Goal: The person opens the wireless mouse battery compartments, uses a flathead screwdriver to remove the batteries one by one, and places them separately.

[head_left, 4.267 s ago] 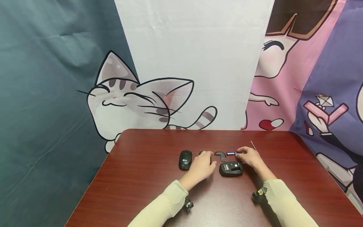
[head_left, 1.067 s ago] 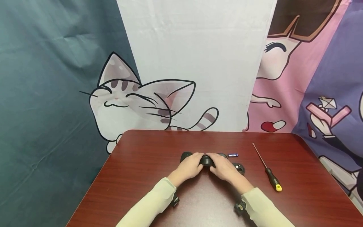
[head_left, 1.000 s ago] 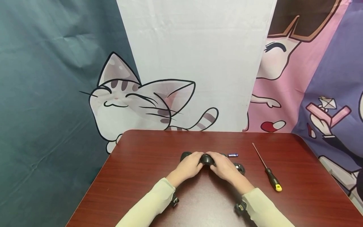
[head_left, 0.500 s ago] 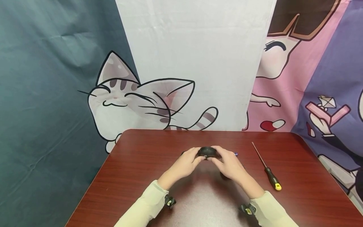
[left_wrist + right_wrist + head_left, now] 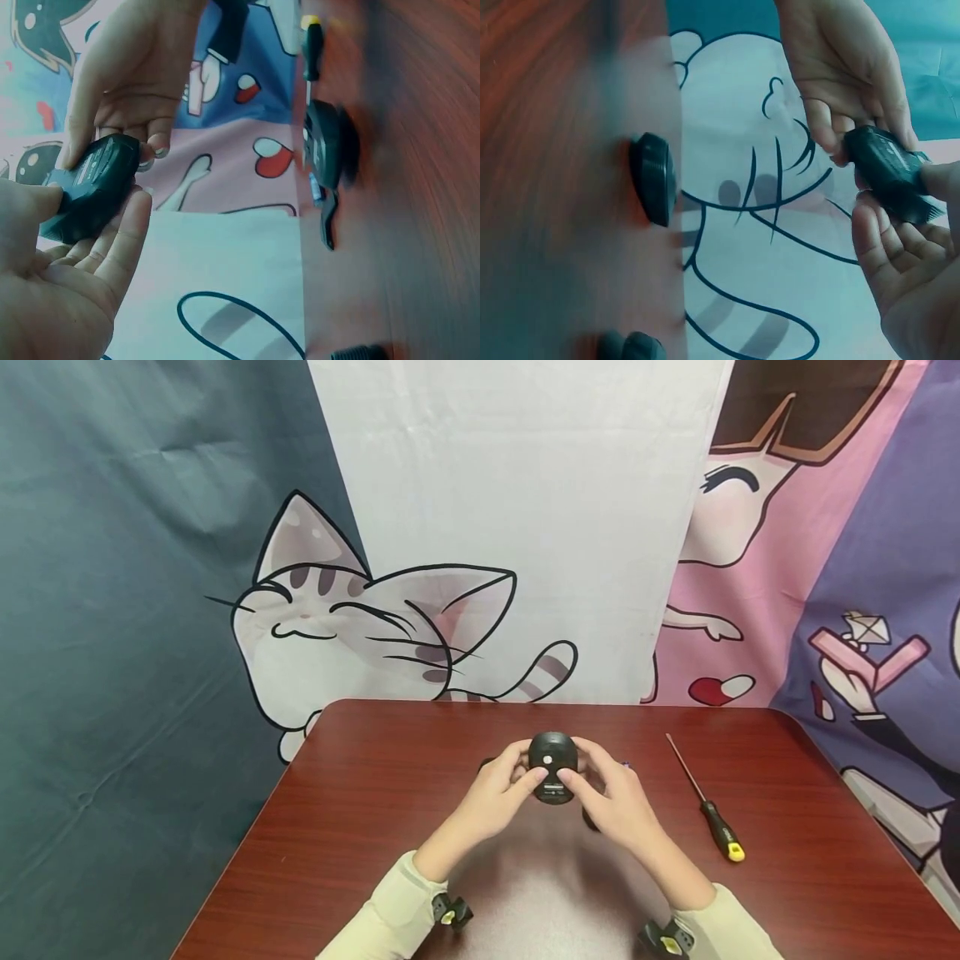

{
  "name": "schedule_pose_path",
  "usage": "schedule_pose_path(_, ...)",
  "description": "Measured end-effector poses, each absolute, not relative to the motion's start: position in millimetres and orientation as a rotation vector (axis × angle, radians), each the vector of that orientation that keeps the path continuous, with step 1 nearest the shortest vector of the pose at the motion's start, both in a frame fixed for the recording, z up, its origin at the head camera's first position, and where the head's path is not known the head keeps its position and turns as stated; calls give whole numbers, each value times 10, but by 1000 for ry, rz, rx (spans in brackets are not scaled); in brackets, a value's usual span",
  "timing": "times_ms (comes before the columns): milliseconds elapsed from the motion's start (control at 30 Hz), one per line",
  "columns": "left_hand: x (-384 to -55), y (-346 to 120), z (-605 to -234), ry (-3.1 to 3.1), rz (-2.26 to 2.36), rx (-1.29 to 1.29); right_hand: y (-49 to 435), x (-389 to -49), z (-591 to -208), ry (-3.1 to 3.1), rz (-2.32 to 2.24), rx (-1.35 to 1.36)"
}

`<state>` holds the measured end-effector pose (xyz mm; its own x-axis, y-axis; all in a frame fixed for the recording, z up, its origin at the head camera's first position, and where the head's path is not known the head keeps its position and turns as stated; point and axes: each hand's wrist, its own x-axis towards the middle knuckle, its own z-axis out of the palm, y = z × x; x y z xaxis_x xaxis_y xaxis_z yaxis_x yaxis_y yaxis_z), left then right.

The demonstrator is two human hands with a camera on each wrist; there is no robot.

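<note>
A black computer mouse (image 5: 552,745) is held up above the table with its underside turned toward the head camera. My left hand (image 5: 487,795) grips its left side, thumb on the underside and fingers curled behind. My right hand (image 5: 621,802) grips the right side in the same way. Both wrist views show the mouse (image 5: 105,176) between the two hands. Behind my right hand, a second mouse (image 5: 590,820) is mostly hidden; in the left wrist view this mouse (image 5: 324,142) lies on the table near a small battery (image 5: 315,189) and a dark battery cover (image 5: 328,225).
A screwdriver (image 5: 722,833) with a black and yellow handle lies to the right on the brown table (image 5: 337,827). Another black mouse (image 5: 654,180) sits on the table in the right wrist view, mostly covered by my left hand in the head view. A printed cloth (image 5: 487,485) hangs behind.
Both hands have lifted the mouse off the table and tipped it, so its underside now faces the head camera. Earlier, the right hand was by the battery and the left hand apart.
</note>
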<state>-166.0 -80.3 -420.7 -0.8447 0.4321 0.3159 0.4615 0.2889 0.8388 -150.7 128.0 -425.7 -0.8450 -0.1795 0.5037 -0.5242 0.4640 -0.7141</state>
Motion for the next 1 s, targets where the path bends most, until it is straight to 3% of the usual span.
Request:
schedule_pose_path(433,-1548,-752,-4232,-2545,-1686,-788,1261,-1349,-4351,-2315,1893,431)
schedule_pose_path(1000,-1407,-721,-4404,-2524,-1972,-793,1280,-1191,-4521,-2332,2054,343)
